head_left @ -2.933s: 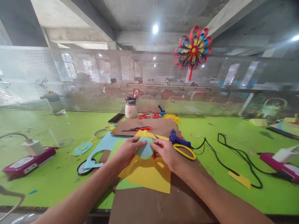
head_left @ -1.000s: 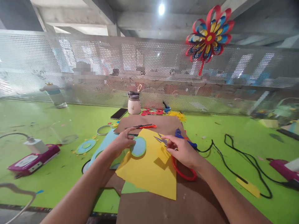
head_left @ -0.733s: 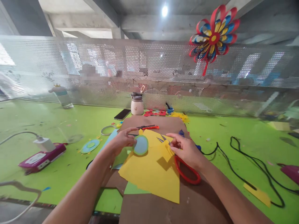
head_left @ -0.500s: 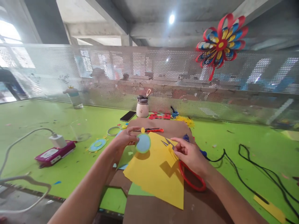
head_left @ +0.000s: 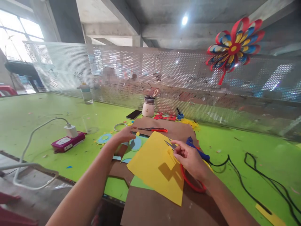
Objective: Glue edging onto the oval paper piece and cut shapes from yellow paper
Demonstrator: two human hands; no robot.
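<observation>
My left hand (head_left: 127,133) hovers just above a light blue paper disc (head_left: 135,143), its fingers reaching forward and apart. A small yellow paper tip (head_left: 137,133) shows at the disc's upper edge. The disc appears to rest on green paper (head_left: 129,154), left of a large yellow sheet (head_left: 150,166). Closed around red-handled scissors (head_left: 194,183), my right hand (head_left: 188,157) is over the sheet's right side, blades pointing up and left. Below its fingers is a small yellow paper piece (head_left: 173,160), casting a shadow; whether the fingers grip it is unclear.
Brown cardboard (head_left: 150,205) lies beneath the papers. Ahead are a utility knife (head_left: 156,129), a phone (head_left: 134,114) and a bottle (head_left: 148,108). A blue glue gun (head_left: 199,152) trails a black cord at right. A power strip (head_left: 68,142) and blue paper ring (head_left: 104,138) lie left.
My left hand has lowered the blue disc leftward onto the papers and opened its fingers. My right hand still holds the scissors over the yellow sheet. The view has turned slightly left.
</observation>
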